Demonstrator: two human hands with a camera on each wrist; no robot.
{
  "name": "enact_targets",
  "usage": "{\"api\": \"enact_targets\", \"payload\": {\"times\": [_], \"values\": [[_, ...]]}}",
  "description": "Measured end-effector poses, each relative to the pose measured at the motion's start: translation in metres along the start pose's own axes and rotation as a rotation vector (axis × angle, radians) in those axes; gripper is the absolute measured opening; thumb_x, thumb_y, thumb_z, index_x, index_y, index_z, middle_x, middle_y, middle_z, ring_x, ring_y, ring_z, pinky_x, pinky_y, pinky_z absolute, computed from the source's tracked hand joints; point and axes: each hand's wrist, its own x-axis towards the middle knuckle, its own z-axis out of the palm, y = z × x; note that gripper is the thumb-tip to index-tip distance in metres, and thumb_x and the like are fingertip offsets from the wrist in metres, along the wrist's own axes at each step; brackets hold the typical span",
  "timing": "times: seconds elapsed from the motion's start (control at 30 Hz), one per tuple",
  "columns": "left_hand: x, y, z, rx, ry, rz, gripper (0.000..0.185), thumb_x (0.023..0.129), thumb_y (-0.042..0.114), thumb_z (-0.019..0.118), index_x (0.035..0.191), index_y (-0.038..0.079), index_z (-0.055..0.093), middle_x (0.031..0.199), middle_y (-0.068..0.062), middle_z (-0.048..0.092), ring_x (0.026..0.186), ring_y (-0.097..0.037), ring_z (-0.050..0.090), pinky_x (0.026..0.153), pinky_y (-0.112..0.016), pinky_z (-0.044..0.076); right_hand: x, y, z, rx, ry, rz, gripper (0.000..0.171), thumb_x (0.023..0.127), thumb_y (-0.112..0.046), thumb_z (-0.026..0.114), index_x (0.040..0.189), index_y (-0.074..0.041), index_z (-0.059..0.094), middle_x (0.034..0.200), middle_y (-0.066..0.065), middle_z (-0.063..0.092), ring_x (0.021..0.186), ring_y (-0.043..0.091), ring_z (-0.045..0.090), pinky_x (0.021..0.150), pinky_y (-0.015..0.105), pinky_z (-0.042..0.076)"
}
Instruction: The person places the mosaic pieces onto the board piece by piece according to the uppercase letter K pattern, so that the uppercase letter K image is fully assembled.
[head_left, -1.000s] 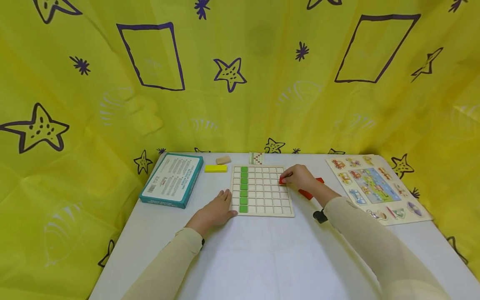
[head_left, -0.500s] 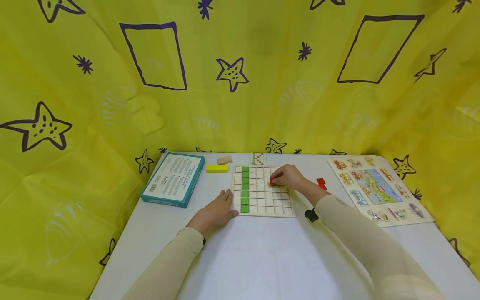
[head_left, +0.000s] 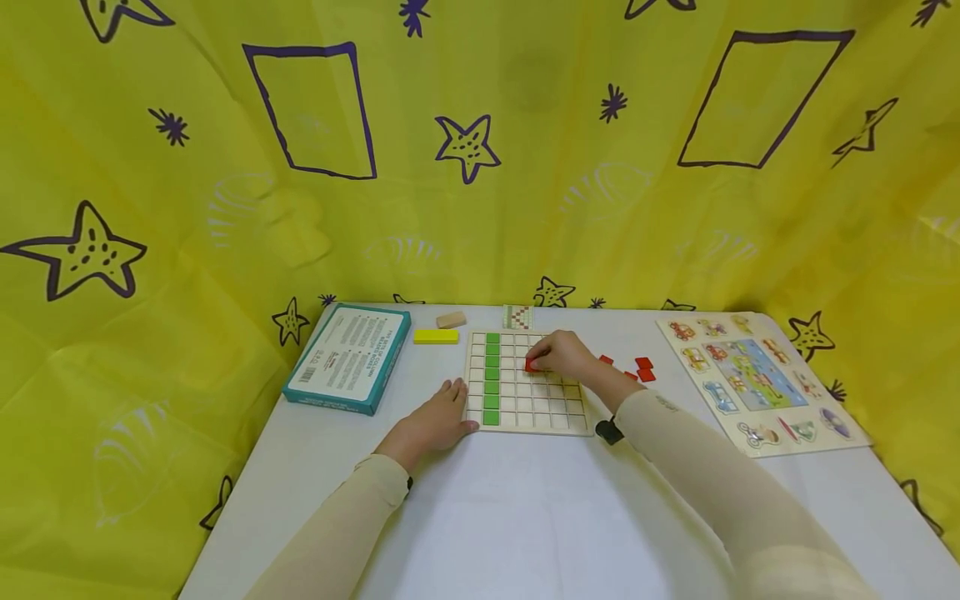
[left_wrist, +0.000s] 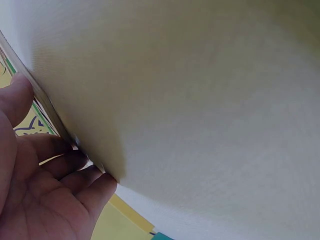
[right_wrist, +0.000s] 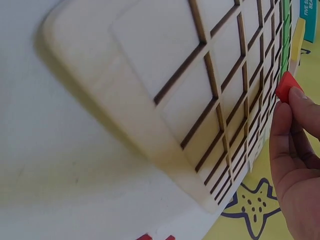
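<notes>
White counter [head_left: 525, 500] under yellow star-print drape: right hand [head_left: 564, 354] pinches a red square tile [head_left: 531, 365] over the grid board's [head_left: 525, 421] middle cells, right of the green column [head_left: 491, 379]; left hand [head_left: 431, 421] lies flat, fingers straight, against the board's left edge.

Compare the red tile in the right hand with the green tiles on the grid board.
The red tile is pinched in the right hand over the grid board; the green tiles lie seated in the board's cells. The red tile is a single piece near the board's middle; the green tiles fill one column near its left edge. The colours differ, red against green. Both look like small square pieces sized to the cells.
</notes>
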Motion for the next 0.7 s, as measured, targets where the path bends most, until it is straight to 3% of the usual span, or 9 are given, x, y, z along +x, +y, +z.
{"api": "enact_targets", "payload": {"times": [0.3, 0.57, 0.7], "values": [[0.001, 0.0, 0.0, 0.004, -0.007, -0.007, 0.082, 0.102, 0.049, 0.053, 0.159, -0.001, 0.02, 0.167, -0.015, 0.015, 0.153, -0.03, 0.011, 0.121, -0.041, 0.021, 0.004, -0.011, 0.011, 0.019, -0.01, -0.013, 0.016, 0.092, -0.008, 0.074, 0.106, -0.004, 0.079, 0.115, 0.013, 0.073, 0.119, 0.033, 0.06, 0.098, 0.043, 0.051], [0.0, 0.0, -0.001, 0.005, -0.006, -0.011, 0.083, 0.101, 0.049, 0.053, 0.159, -0.001, 0.02, 0.167, -0.014, 0.016, 0.153, -0.03, 0.012, 0.121, -0.041, 0.022, 0.012, -0.012, 0.022, 0.016, -0.005, -0.022, 0.011, 0.09, -0.009, 0.077, 0.1, -0.007, 0.081, 0.107, 0.008, 0.074, 0.096, 0.021, 0.066, 0.08, 0.033, 0.055], [0.0, 0.0, -0.001, 0.0, -0.004, -0.012, 0.083, 0.101, 0.049, 0.053, 0.159, -0.001, 0.02, 0.167, -0.014, 0.016, 0.153, -0.03, 0.012, 0.121, -0.041, 0.021, 0.013, -0.014, 0.027, 0.028, -0.013, -0.014, 0.011, 0.09, -0.009, 0.077, 0.1, -0.007, 0.081, 0.107, 0.008, 0.074, 0.095, 0.02, 0.066, 0.078, 0.031, 0.054]]}}
